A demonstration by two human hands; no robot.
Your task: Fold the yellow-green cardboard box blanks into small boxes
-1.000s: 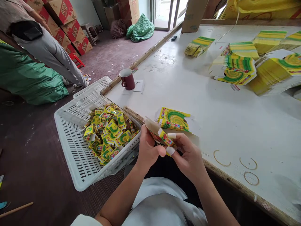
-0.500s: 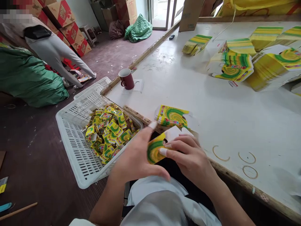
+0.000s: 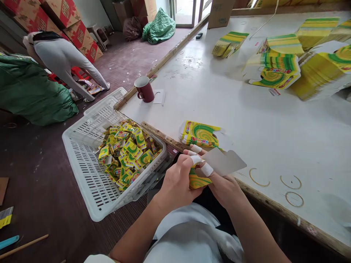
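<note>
A small yellow and green printed carton [image 3: 197, 179] is held above my lap, its pale grey unprinted flaps [image 3: 223, 160] sticking out to the right. My left hand [image 3: 177, 180] wraps round its left side, fingers bent over the top. On the right side, my right hand [image 3: 223, 186] grips the same carton with its fingers at the flaps. White tape covers several fingertips. Just beyond my hands, a small pile of flat cartons [image 3: 203, 132] lies at the table edge. Parts of the held carton are hidden by my fingers.
A white plastic basket [image 3: 82, 182] full of small yellow cartons stands at left. On the white table [image 3: 192, 98] are a maroon mug [image 3: 145, 90], rubber bands [image 3: 294, 199] and carton stacks [image 3: 315, 75]. A person [image 3: 63, 58] bends beside a green sack [image 3: 30, 91].
My left hand, spread open before, has closed on the carton. The carton has turned, and its flaps now point right with their grey side showing. The person at left has bent lower.
</note>
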